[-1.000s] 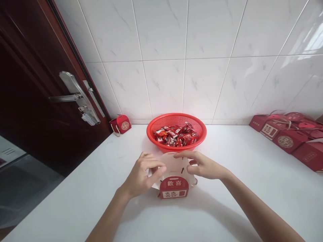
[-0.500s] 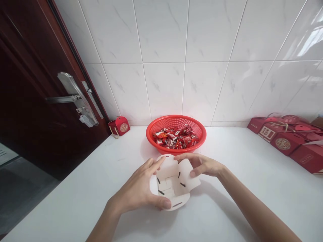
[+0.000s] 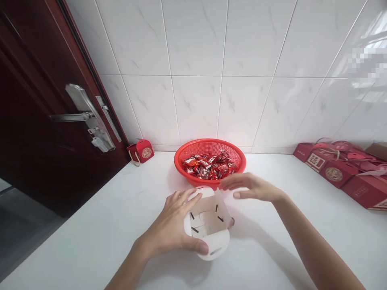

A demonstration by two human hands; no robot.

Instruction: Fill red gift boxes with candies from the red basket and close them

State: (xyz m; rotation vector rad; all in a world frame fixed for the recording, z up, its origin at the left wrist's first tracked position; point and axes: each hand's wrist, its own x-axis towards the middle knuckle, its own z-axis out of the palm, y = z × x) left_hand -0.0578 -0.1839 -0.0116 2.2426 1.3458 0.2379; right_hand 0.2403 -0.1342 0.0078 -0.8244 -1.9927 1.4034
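An opened paper gift box (image 3: 208, 217), white inside with dark slots, stands on the white table with its top flaps spread. My left hand (image 3: 173, 225) grips its left side, thumb on the near flap and fingers over the far flap. Apart from the box, my right hand (image 3: 255, 188) hovers at its upper right, fingers stretched out and holding nothing. Just beyond is a red plastic basket (image 3: 178, 161) full of wrapped candies (image 3: 210, 165); my right fingertips overlap its near rim in view.
On the left by the door (image 3: 39, 100) sits a small red gift box (image 3: 141, 152) with a cord handle. Several red gift boxes (image 3: 338, 171) stand in rows at the right against the tiled wall (image 3: 196, 108).
My right hand has let go of the box's right flap and moved up and right toward the basket. My left hand stays on the box; the near flap leans further outward.
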